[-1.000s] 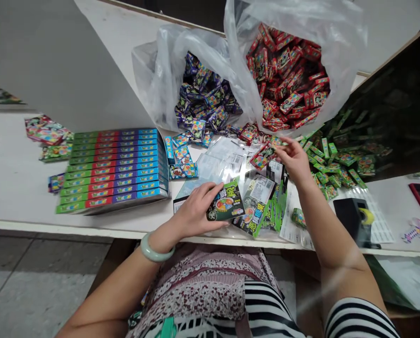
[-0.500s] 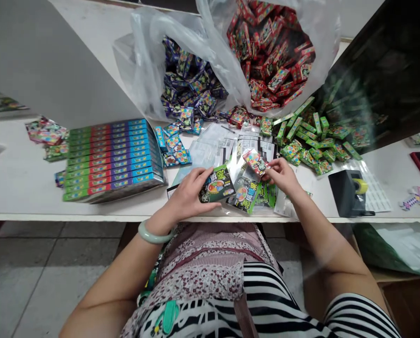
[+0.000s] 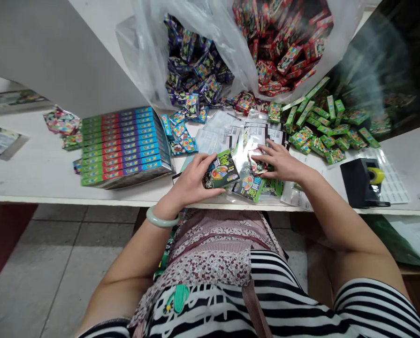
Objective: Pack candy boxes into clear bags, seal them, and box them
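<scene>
My left hand [image 3: 195, 180], with a pale green bangle on its wrist, holds a black and green box [image 3: 221, 170] between thumb and fingers. My right hand [image 3: 278, 162] lies over a small pink and white packet [image 3: 257, 162], its fingers spread apart. Beneath that packet are black and green packages [image 3: 248, 185] and clear plastic bags [image 3: 213, 136]. To the left of my left hand stands a row of stacked boxes [image 3: 125, 150] with green, red, purple and blue ends. Small blue packets [image 3: 182, 141] lie between the row and the plastic bags.
Plastic bags of purple packets [image 3: 195, 65] and red boxes [image 3: 287, 56] stand at the back. Green boxes [image 3: 322, 126] are heaped at the right, behind a black tape dispenser [image 3: 362, 183]. A grey panel [image 3: 72, 56] rises at the left.
The view has shifted, so the table's things appear further right and higher. My right hand has lowered the pink packet onto the packages and spread its fingers. My left hand still holds the box.
</scene>
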`<state>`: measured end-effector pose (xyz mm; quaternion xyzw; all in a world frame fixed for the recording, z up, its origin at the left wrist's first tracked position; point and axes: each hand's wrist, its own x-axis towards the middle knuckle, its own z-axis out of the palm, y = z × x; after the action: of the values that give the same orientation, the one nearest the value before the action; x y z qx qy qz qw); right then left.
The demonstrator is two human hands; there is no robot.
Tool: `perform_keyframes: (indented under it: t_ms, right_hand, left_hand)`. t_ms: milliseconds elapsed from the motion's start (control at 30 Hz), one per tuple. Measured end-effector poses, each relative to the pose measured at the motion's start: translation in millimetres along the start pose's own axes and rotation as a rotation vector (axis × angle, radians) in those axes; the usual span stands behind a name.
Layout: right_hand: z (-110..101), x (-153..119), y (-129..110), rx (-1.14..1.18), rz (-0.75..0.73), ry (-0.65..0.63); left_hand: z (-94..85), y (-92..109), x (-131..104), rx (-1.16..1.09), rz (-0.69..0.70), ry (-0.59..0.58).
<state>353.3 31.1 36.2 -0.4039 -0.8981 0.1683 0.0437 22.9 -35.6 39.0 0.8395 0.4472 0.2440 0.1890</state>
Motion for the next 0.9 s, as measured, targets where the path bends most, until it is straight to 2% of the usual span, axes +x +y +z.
perform_keyframes:
  t_ms: [100, 167, 233, 333, 400, 533, 667, 733, 900]
  right_hand:
    - [-1.3, -1.9, 0.5, 0.132, -0.037, 0.085]
    - [-9.7, -10.4, -7.8, 0.257, -0.059, 0.201]
    - [-22.1, -20.1, -21.9, 0.349, -0.114, 0.249]
    - [-37.6, -28.4, -43.8, 0.351, -0.216, 0.169]
    - [-41.5, -28.2, -52.8, 0.287, -0.228, 0.109]
    - [-38.4, -21.9, -58.2, 0.154, -0.212, 0.048]
    - [-32.9, -15.7, -61.6, 0.131, -0.218, 0.054]
    - [-29.3, -14.0, -64.4, 0.164, -0.199, 0.102]
    - [-13.7, -16.0, -74.3, 0.180, -0.157, 0.335]
  left_hand:
    - [0.8, -2.4, -1.9, -0.016, 0.000, -0.019]
    - [1.1, -5.0, -2.9, -0.013, 0.014, -0.033]
    - [1.2, -6.3, -2.3, -0.016, 0.047, -0.054]
    - [1.5, -4.0, 1.3, -0.039, 0.096, -0.091]
    - [2.3, -0.4, 3.8, -0.048, 0.110, -0.122]
    - [6.4, 5.8, 6.3, -0.056, 0.137, -0.175]
    - [11.5, 7.7, 7.1, -0.072, 0.127, -0.158]
    - [13.2, 7.5, 7.1, -0.075, 0.102, -0.125]
    - [17.3, 6.3, 3.7, -0.081, 0.076, -0.051]
